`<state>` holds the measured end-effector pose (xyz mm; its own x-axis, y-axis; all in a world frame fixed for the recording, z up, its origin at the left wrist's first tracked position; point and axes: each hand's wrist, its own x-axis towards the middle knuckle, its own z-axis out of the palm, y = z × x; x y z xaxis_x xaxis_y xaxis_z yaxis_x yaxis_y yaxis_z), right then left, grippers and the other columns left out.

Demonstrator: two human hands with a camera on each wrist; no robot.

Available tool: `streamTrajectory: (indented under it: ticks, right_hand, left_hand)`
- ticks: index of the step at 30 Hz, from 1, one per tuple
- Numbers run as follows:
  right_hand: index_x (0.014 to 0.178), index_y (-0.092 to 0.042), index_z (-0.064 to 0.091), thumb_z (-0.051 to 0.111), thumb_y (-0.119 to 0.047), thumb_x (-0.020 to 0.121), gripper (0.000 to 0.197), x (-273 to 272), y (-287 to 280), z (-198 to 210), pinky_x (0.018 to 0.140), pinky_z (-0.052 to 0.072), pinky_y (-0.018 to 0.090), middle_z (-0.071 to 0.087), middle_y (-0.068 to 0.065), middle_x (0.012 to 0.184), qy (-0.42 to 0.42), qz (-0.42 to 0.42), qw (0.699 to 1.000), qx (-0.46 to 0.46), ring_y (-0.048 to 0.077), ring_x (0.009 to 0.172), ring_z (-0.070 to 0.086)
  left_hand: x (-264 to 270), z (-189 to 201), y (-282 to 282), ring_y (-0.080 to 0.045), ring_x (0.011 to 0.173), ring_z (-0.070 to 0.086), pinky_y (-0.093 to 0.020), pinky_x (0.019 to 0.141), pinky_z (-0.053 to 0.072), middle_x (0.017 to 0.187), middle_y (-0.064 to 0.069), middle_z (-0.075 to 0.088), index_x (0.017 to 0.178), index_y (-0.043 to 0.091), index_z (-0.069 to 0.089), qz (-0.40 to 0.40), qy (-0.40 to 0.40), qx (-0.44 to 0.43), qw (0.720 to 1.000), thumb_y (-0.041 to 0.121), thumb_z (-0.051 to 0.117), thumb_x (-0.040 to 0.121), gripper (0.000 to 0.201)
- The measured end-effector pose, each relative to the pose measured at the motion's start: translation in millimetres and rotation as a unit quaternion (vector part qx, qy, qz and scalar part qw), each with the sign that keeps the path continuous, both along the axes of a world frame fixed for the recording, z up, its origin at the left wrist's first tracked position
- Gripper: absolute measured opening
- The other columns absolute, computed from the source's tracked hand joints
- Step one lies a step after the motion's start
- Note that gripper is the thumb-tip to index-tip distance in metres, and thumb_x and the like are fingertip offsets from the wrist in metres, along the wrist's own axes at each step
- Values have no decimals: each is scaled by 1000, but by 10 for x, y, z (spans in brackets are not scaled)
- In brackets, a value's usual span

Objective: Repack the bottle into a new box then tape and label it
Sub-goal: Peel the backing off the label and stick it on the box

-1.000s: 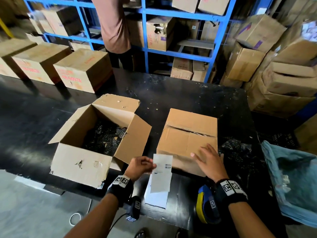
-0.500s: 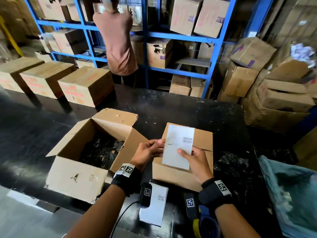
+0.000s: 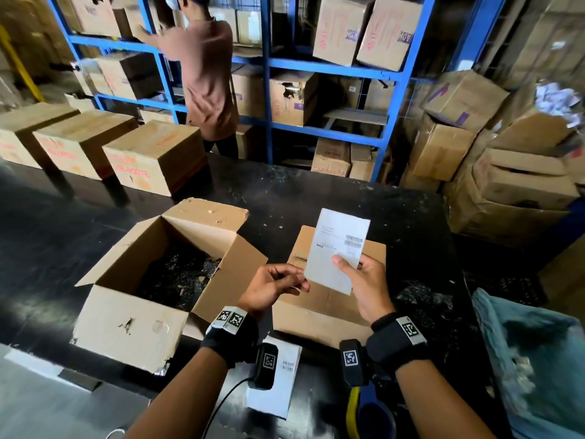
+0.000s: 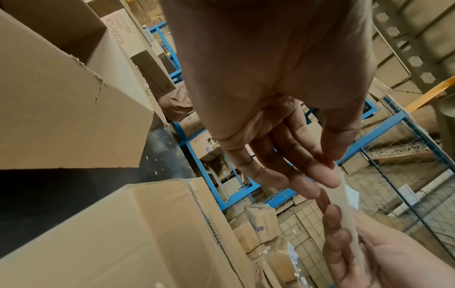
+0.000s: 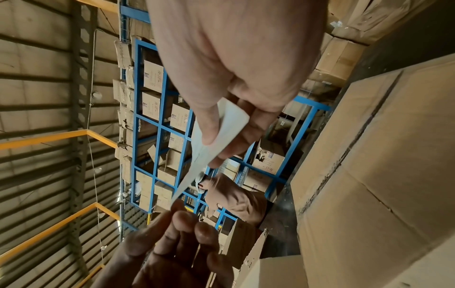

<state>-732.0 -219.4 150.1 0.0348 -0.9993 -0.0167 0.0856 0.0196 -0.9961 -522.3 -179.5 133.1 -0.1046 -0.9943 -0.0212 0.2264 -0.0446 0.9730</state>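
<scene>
A white label sheet (image 3: pixel 335 248) with a barcode is held upright above the closed brown box (image 3: pixel 323 308) near the table's front edge. My left hand (image 3: pixel 297 285) pinches the sheet's lower left corner between thumb and forefinger; the left wrist view shows that pinch on the label (image 4: pixel 344 198). My right hand (image 3: pixel 348 267) grips the sheet's lower right part, thumb on its face, fingers behind, as the label (image 5: pixel 221 124) shows in the right wrist view. The bottle is not visible. An open box (image 3: pixel 164 274) with dark filling stands to the left.
Another white sheet (image 3: pixel 278 378) and a yellow-and-blue tape dispenser (image 3: pixel 364 413) lie at the black table's (image 3: pixel 316 198) front edge. Three closed boxes (image 3: pixel 152 153) line the far left. A person (image 3: pixel 205 74) stands at blue shelving behind. A blue bag (image 3: pixel 531 359) sits at the right.
My left hand raised the label from beside the box's front to above the box. My right hand left the box top and took hold of the sheet.
</scene>
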Motion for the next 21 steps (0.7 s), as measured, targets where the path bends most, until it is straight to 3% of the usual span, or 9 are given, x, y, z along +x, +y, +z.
streamTrajectory:
  ticks: [4, 8, 15, 21]
  right_hand:
    - [113, -19, 75, 72, -8, 94, 22, 79, -24, 6, 101, 56, 46, 77, -5, 117, 1, -12, 1000, 6, 15, 109, 73]
    - [119, -14, 74, 72, -9, 94, 25, 160, -34, 4, 101, 56, 48, 76, -5, 119, 8, -18, 1000, 6, 16, 110, 72]
    - [115, -20, 74, 72, -9, 94, 23, 258, -43, 16, 99, 57, 45, 76, -8, 119, 29, -36, 999, 13, 11, 109, 72]
    - [116, -23, 73, 70, -10, 95, 24, 318, -27, 0, 98, 58, 40, 75, -11, 120, 45, -31, 998, 16, 6, 108, 71]
  left_hand:
    - [92, 44, -58, -30, 81, 70, -32, 74, 54, 86, -21, 74, 89, 9, 77, -13, -9, -12, 1000, 4, 65, 92, 13]
    - [179, 63, -107, -29, 81, 70, -33, 75, 54, 86, -20, 75, 89, 10, 77, -23, -16, -16, 999, 4, 66, 92, 13]
    - [284, 15, -166, -30, 80, 69, -32, 73, 53, 87, -24, 73, 93, -3, 73, -35, -8, -12, 999, 1, 62, 93, 12]
    - [319, -33, -189, -28, 79, 70, -32, 73, 53, 83, -20, 74, 86, 9, 77, -35, -15, -20, 999, 2, 65, 92, 15]
